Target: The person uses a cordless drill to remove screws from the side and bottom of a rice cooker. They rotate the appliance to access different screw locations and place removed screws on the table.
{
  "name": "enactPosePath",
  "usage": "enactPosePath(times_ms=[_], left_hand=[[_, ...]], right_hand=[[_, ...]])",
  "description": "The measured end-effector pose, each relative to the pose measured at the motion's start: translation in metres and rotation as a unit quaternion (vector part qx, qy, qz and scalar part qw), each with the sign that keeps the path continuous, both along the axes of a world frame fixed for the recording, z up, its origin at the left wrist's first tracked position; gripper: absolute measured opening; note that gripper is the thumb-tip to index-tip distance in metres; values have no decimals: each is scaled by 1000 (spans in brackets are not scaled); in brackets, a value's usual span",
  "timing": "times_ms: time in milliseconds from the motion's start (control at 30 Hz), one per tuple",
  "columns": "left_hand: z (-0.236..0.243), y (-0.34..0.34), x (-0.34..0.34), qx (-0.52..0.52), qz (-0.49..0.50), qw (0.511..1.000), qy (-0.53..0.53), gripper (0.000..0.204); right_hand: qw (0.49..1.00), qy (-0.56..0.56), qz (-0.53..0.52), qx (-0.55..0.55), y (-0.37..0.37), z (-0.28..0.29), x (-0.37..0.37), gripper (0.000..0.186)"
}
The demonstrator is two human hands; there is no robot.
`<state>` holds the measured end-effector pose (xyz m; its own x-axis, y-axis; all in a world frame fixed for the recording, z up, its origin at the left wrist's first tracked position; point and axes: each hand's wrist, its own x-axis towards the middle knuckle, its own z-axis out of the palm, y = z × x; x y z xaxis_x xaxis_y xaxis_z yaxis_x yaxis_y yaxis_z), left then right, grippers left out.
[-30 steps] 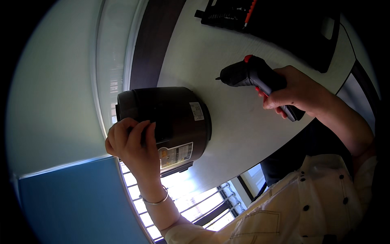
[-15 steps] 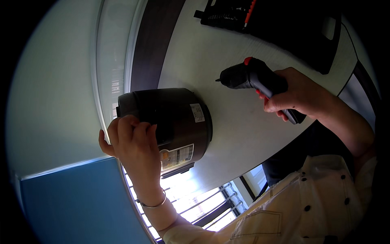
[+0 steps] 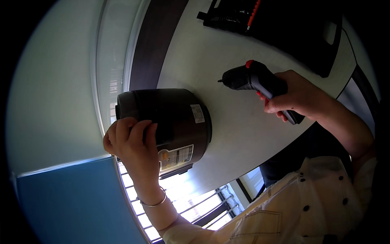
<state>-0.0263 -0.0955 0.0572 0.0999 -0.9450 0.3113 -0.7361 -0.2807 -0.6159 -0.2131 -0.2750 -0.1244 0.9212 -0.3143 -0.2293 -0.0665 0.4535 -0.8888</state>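
Observation:
A dark brown rice cooker (image 3: 178,116) with a rounded body lies across the left middle of the view. It has a small white label and a larger printed sticker on its side. My left hand (image 3: 136,140) is against its left end, fingers bent and closed on it; the fingertips are partly hidden. Around its wrist is a thin bracelet (image 3: 154,202). In my right hand (image 3: 290,95) is a black cordless screwdriver (image 3: 260,79) with a red switch, gripped by the handle. Its bit points left, apart from the cooker and above the table.
Beneath these things is a pale tabletop (image 3: 239,142). A black tool case (image 3: 280,32) with a red strip lies open at the far right. To the left stand a pale panel (image 3: 57,93) and a blue panel (image 3: 77,199). Window bars (image 3: 203,207) show beyond the table's edge.
The fingers of my left hand have drawn in, the outstretched one now bent against the others. The screwdriver has shifted slightly right and down in view; the cooker has hardly moved.

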Motion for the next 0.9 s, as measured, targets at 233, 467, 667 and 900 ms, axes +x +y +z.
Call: enactPosePath(times_ms=[233,467,667,900], left_hand=[[-5,5,-1,-23,-38,999,14,14],[-13,3,-1,-60,-145,986,54,10],[-32,14,-21,-133,-239,951,143,10],[-79,35,-52,-156,-161,893,391,26]], right_hand=[[999,28,20,-7,-3,-4,5,28],[999,28,17,1,-4,-6,8,28],[978,60,-66,-190,-2,-8,8,26],[870,136,-140,-454,3,-4,8,33]])
